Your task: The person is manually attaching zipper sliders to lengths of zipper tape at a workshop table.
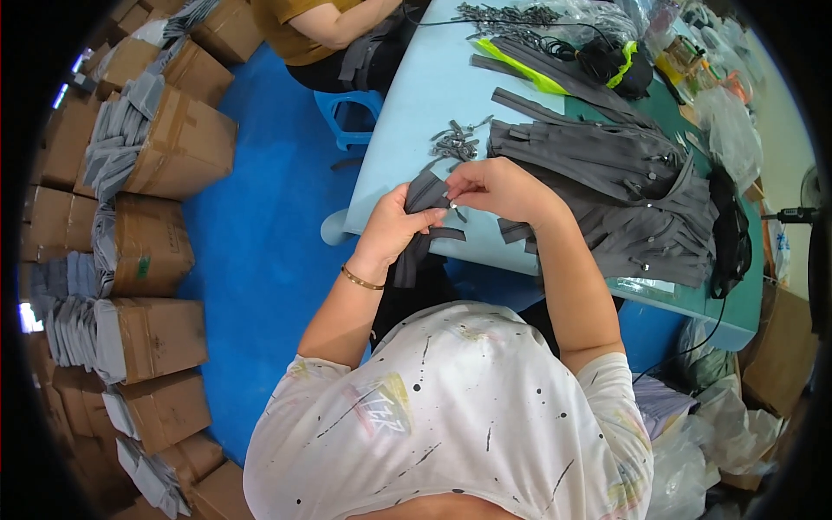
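My left hand [392, 227] is closed around a folded dark grey zipper tape [424, 194], held over the table's near left edge. One end of the tape hangs below my fingers. My right hand [501, 192] meets it from the right, thumb and fingertips pinched on a small shiny metal piece at the tape, which looks like a zipper slider. Just beyond my hands lies a small heap of grey zipper pulls [457, 144]. To the right, long dark grey zippers [598, 160] are spread in overlapping layers, some with shiny sliders.
The pale blue table [406, 104] also carries a larger heap of pulls [511, 16], neon yellow strips [529, 68] and plastic bags [726, 121]. Cardboard boxes [178, 143] with grey bundles line the left. Beyond the table's left edge, another person [325, 26] sits beside a blue stool [348, 106].
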`<control>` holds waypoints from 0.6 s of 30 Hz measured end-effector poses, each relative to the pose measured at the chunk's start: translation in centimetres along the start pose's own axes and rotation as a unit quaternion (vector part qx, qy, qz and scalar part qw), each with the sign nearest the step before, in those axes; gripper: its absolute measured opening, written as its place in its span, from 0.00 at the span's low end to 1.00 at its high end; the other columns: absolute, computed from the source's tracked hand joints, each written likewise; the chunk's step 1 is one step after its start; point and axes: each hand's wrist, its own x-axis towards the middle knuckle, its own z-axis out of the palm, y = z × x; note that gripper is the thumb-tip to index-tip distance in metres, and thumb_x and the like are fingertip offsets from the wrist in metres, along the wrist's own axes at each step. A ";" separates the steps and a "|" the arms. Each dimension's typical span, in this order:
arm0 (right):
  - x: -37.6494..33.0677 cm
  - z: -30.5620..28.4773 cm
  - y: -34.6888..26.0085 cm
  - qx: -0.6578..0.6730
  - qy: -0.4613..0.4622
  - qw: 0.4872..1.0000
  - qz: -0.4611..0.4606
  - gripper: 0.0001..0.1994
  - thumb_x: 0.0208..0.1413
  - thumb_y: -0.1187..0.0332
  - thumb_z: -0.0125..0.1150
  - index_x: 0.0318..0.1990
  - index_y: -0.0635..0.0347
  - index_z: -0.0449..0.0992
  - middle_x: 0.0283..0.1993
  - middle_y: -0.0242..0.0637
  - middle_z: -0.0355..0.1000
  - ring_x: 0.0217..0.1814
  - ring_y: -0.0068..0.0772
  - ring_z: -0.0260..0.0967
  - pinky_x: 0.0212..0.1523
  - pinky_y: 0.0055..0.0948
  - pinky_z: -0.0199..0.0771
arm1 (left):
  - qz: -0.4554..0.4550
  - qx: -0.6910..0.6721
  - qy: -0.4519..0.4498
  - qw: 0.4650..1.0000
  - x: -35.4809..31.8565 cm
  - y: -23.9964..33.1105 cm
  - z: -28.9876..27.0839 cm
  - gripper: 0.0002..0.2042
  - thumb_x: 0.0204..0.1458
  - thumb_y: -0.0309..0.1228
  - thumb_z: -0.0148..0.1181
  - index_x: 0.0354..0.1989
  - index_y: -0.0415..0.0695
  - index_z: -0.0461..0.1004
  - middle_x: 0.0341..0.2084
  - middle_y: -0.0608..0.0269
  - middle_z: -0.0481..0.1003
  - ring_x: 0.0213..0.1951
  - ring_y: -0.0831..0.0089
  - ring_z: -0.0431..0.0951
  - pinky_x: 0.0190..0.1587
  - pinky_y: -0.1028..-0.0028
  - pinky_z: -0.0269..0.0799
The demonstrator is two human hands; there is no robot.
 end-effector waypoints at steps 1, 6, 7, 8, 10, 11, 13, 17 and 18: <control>0.0 0.1 0.1 0.001 0.004 1.000 0.001 0.09 0.46 0.78 0.59 0.37 0.66 0.73 0.32 0.37 0.76 0.34 0.25 0.72 0.39 0.24 0.71 | 0.010 -0.001 0.007 1.000 0.1 0.0 0.1 0.12 0.44 0.23 0.64 0.37 0.39 0.69 0.26 0.65 0.74 0.27 0.80 0.74 0.27 0.81 0.66; 0.1 0.8 0.2 0.121 0.033 0.991 0.042 0.09 0.47 0.79 0.58 0.38 0.66 0.72 0.31 0.36 0.74 0.36 0.21 0.71 0.39 0.22 0.71 | 0.034 0.042 0.047 0.997 0.0 -0.1 0.6 0.11 0.44 0.21 0.63 0.36 0.38 0.69 0.26 0.66 0.74 0.25 0.82 0.73 0.26 0.82 0.66; 0.0 0.9 0.2 0.122 0.035 0.991 0.042 0.09 0.47 0.79 0.58 0.38 0.66 0.72 0.31 0.36 0.74 0.36 0.21 0.71 0.39 0.22 0.71 | 0.045 0.056 0.054 0.996 0.0 -0.3 0.7 0.11 0.44 0.21 0.63 0.36 0.38 0.69 0.26 0.67 0.74 0.25 0.82 0.72 0.25 0.82 0.66; 0.0 1.0 0.1 0.085 0.048 0.995 0.033 0.09 0.47 0.79 0.58 0.38 0.66 0.72 0.31 0.37 0.74 0.36 0.22 0.72 0.39 0.23 0.71 | 0.044 0.057 0.052 0.996 0.0 -0.3 0.7 0.11 0.44 0.21 0.63 0.36 0.38 0.69 0.26 0.67 0.74 0.25 0.82 0.72 0.25 0.82 0.66; -0.2 1.1 -0.1 0.049 0.063 0.997 0.025 0.09 0.46 0.80 0.58 0.38 0.66 0.72 0.31 0.38 0.74 0.36 0.23 0.72 0.39 0.23 0.71 | 0.049 0.058 0.066 0.995 0.1 -0.4 0.8 0.11 0.44 0.20 0.62 0.36 0.38 0.69 0.26 0.66 0.74 0.25 0.83 0.71 0.25 0.82 0.66; -0.4 1.1 -0.3 0.022 0.065 0.997 0.016 0.10 0.46 0.79 0.58 0.38 0.67 0.72 0.31 0.38 0.75 0.36 0.25 0.73 0.38 0.23 0.71 | 0.049 0.060 0.065 0.995 0.1 -0.4 0.9 0.11 0.44 0.20 0.62 0.36 0.38 0.69 0.26 0.66 0.74 0.25 0.83 0.71 0.25 0.82 0.66; -0.5 1.1 -0.5 -0.004 0.069 0.998 0.008 0.10 0.46 0.79 0.58 0.38 0.67 0.72 0.32 0.39 0.75 0.36 0.26 0.74 0.38 0.24 0.72 | 0.042 0.021 0.050 0.998 0.0 -0.2 1.1 0.11 0.44 0.19 0.62 0.36 0.38 0.69 0.27 0.65 0.73 0.25 0.82 0.71 0.26 0.82 0.66; -0.3 1.4 -0.8 -0.035 0.089 0.995 0.000 0.11 0.46 0.78 0.58 0.40 0.66 0.72 0.34 0.40 0.75 0.37 0.29 0.74 0.38 0.25 0.72 | 0.038 0.018 0.050 0.998 0.2 -0.3 0.8 0.10 0.45 0.19 0.61 0.35 0.38 0.69 0.28 0.65 0.73 0.26 0.81 0.72 0.26 0.82 0.67; -0.2 1.5 -0.9 -0.017 0.105 0.994 0.004 0.12 0.47 0.77 0.58 0.42 0.66 0.71 0.36 0.41 0.75 0.38 0.28 0.74 0.39 0.25 0.72 | 0.050 -0.029 0.058 0.997 0.3 -0.7 0.7 0.11 0.45 0.20 0.61 0.37 0.38 0.69 0.29 0.66 0.73 0.26 0.81 0.72 0.26 0.82 0.67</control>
